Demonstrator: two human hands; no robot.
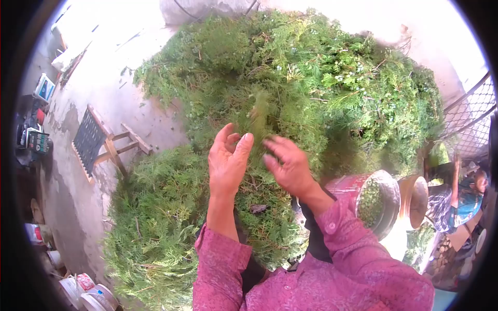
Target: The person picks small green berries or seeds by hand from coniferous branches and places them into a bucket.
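Seeing pink printed sleeves (pixel 358 249) closest, left hand (pixel 228 158) empty, loosely cupped; can't tell grip of right hand (pixel 289 163) through blur. Could lose sprig (pixel 261 109), just beyond both hands, in greenery heap (pixel 171 207) by tangling, or spill green pellets (pixel 369 205) by elbowing bucket (pixel 387 207). Looks feathery, springy in heap; round, hard-rimmed at bucket.
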